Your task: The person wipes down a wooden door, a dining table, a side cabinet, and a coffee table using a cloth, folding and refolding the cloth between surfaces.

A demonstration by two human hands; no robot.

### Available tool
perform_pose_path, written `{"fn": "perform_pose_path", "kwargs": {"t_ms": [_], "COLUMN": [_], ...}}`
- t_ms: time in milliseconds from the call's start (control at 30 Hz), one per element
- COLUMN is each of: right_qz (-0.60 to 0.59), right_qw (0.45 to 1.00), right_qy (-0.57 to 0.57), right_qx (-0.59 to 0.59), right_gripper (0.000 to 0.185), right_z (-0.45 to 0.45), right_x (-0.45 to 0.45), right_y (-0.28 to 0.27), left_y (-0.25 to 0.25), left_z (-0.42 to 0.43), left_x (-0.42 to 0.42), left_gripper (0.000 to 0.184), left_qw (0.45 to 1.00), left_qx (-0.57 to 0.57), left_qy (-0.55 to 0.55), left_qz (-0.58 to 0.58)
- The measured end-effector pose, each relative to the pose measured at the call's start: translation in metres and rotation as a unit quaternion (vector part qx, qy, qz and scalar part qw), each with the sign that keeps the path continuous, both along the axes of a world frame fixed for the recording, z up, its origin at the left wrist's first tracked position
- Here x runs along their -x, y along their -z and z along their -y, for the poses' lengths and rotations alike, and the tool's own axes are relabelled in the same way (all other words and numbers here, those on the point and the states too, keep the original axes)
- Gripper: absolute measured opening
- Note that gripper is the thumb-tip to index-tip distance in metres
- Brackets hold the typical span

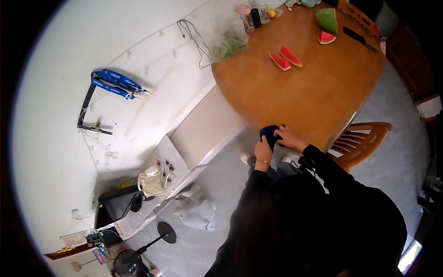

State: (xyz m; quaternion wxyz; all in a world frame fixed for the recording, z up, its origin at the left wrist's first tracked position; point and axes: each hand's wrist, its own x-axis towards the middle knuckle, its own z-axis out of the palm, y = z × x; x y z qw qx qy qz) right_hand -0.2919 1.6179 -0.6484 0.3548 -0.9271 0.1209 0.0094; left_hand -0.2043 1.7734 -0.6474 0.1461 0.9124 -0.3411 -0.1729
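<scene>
At the near edge of the wooden table [318, 97], both hands are on a small dark blue bundle [269, 132] that looks like folded cloth. My left hand [263, 150], with a thin bracelet at the wrist, grips its near left side. My right hand [290, 138] has its fingers bent onto the bundle's right side. How the fingertips close on it is partly hidden. Farther up the table lie two watermelon slices [285, 57], and beyond them a smaller watermelon wedge [326, 38], a large cut watermelon piece [326, 21] and a black-handled knife [359, 39].
A wooden chair [364, 143] stands close at the table's right side. Bottles [246, 18] and a plastic bag of greens [229, 47] are by the wall. To the left are a desk with a monitor [115, 207], a white plastic bag [197, 214] and a black fan [128, 263].
</scene>
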Motion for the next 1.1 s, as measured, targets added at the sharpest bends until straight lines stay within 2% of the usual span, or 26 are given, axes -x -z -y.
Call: {"fn": "perform_pose_path", "kwargs": {"t_ms": [33,133,233,300,367,500,600,667,733,800,900,933,1000,1033,1100], "right_qz": [0.001,-0.024,-0.028,-0.027,-0.03,-0.024,-0.039,-0.038,-0.026,-0.016,-0.018,-0.024,-0.024,-0.025,-0.037], "right_qw": [0.999,0.998,0.998,0.998,0.997,0.998,0.998,0.996,0.993,0.991,0.988,0.987,0.986,0.984,0.98], "right_qy": [0.022,0.025,0.046,0.054,0.073,0.054,0.018,-0.022,-0.099,-0.126,-0.145,-0.152,-0.162,-0.174,-0.196], "right_qx": [-0.046,-0.05,-0.027,-0.01,0.007,-0.005,-0.04,-0.078,-0.06,-0.041,-0.045,-0.05,-0.023,-0.005,-0.002], "right_gripper": [0.033,0.035,0.035,0.035,0.034,0.033,0.032,0.032,0.031,0.031,0.031,0.031,0.031,0.031,0.031], "right_z": [0.0,0.001,-0.006,-0.008,-0.013,-0.049,-0.085,-0.109,-0.138,-0.165,-0.2,-0.208,-0.22,-0.223,-0.229], "right_x": [0.01,0.04,0.055,0.054,0.048,0.018,-0.015,-0.045,-0.075,-0.102,-0.138,-0.148,-0.162,-0.169,-0.184], "right_y": [0.0,-0.003,0.004,0.009,0.02,0.005,-0.003,0.004,0.003,-0.002,-0.01,-0.01,-0.009,-0.009,-0.009], "left_y": [0.005,0.02,0.009,0.002,-0.001,-0.011,0.006,0.033,0.025,0.018,0.028,0.034,0.049,0.056,0.063], "left_z": [0.002,0.005,0.002,-0.008,-0.024,-0.071,-0.117,-0.155,-0.194,-0.235,-0.291,-0.306,-0.336,-0.349,-0.367], "left_x": [0.002,0.006,0.013,0.01,0.0,-0.033,-0.065,-0.082,-0.099,-0.111,-0.126,-0.128,-0.13,-0.131,-0.138], "left_gripper": [0.042,0.043,0.045,0.045,0.041,0.037,0.034,0.034,0.037,0.039,0.046,0.046,0.042,0.042,0.039], "left_qw": [1.0,0.998,0.995,0.995,0.982,0.982,0.986,0.981,0.982,0.982,0.967,0.967,0.939,0.938,0.943], "left_qx": [-0.003,-0.004,-0.001,0.005,0.004,0.051,0.062,0.135,0.125,0.108,0.216,0.212,0.229,0.224,0.143], "left_qy": [0.015,0.06,0.097,0.101,0.178,0.167,0.134,0.07,0.026,-0.017,-0.095,-0.103,-0.212,-0.219,-0.261], "left_qz": [0.015,0.018,0.0,-0.003,-0.055,-0.077,-0.076,-0.124,-0.14,-0.156,-0.095,-0.099,-0.143,-0.147,-0.151]}}
